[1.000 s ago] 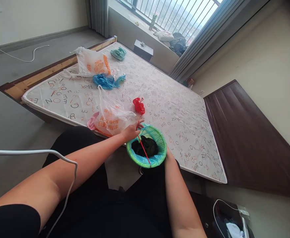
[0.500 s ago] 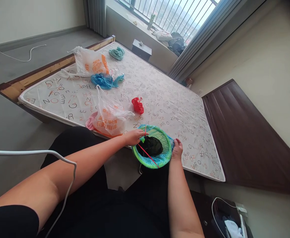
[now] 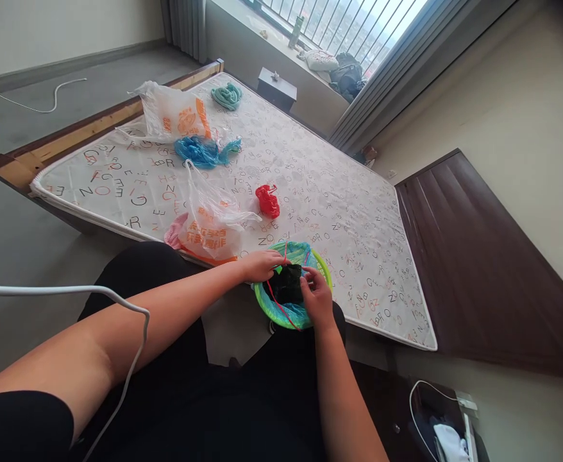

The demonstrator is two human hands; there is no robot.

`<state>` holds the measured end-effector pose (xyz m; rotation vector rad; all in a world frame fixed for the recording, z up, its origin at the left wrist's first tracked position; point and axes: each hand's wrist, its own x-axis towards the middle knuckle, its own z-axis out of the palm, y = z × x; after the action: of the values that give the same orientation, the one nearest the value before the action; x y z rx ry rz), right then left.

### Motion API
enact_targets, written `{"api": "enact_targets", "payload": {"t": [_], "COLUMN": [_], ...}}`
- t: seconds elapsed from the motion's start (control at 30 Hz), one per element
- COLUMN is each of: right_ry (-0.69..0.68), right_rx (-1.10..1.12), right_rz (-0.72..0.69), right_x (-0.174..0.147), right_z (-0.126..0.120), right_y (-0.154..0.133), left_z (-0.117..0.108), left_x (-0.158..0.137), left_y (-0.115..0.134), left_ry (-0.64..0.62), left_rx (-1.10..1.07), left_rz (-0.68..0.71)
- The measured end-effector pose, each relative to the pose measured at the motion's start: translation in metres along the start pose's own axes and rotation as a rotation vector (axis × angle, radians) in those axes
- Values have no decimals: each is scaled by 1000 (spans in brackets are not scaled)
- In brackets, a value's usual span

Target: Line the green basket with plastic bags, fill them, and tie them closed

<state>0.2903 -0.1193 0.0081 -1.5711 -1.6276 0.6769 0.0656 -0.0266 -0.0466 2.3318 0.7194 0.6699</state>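
Observation:
A round green plastic basket (image 3: 328,273) sits at my knees by the mattress edge, lined with a thin blue plastic bag (image 3: 297,314). Something dark and crumpled (image 3: 287,284) lies inside it. My left hand (image 3: 263,264) is at the basket's left side, fingers closed on a thin red string (image 3: 281,308) that loops across the opening. Over the right part of the basket, my right hand (image 3: 317,296) is closed, thumb and fingers pinching what looks like the bag's blue film. A bit of green shows beside the left fingers.
On the printed mattress (image 3: 358,256) lie white plastic bags with orange print (image 3: 209,234), a blue plastic bundle (image 3: 199,151), a red crumpled bag (image 3: 267,201) and a coiled teal cloth (image 3: 226,96). A white cable (image 3: 70,290) hangs across my left arm. The dark headboard (image 3: 493,269) stands right.
My right hand has moved left from the basket's outer right rim to over its opening, and blue film there has shifted inward. My left hand stays on the red string.

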Motion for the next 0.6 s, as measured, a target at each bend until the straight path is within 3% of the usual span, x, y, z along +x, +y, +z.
{"api": "enact_targets", "payload": {"t": [0.1,0.2,0.27,0.37,0.5,0.6], "right_ry": [32,305,447,544,553,373], "right_rx": [-158,-279,-297,-170,-30,-48], "right_rz": [-192,-290,-278,-175,-150,-102], "right_x": [-12,-18,-20,-21,-24,-27], "right_z": [3,-7,-15,-25,-27,-24], "right_y": [-10,-19,-24,-34,-44,-45], "left_z": [4,6,5,3,-2,-7], "left_x": [2,4,5,6,10,13], "left_y": [-3,-3,-1,1,6,16], "left_ry": [42,86,100,106,132,182], "left_rx": [-35,-110,-161,-215,-283,-299], "left_rz": [-9,-42,-74,-124,-232,-343]}}
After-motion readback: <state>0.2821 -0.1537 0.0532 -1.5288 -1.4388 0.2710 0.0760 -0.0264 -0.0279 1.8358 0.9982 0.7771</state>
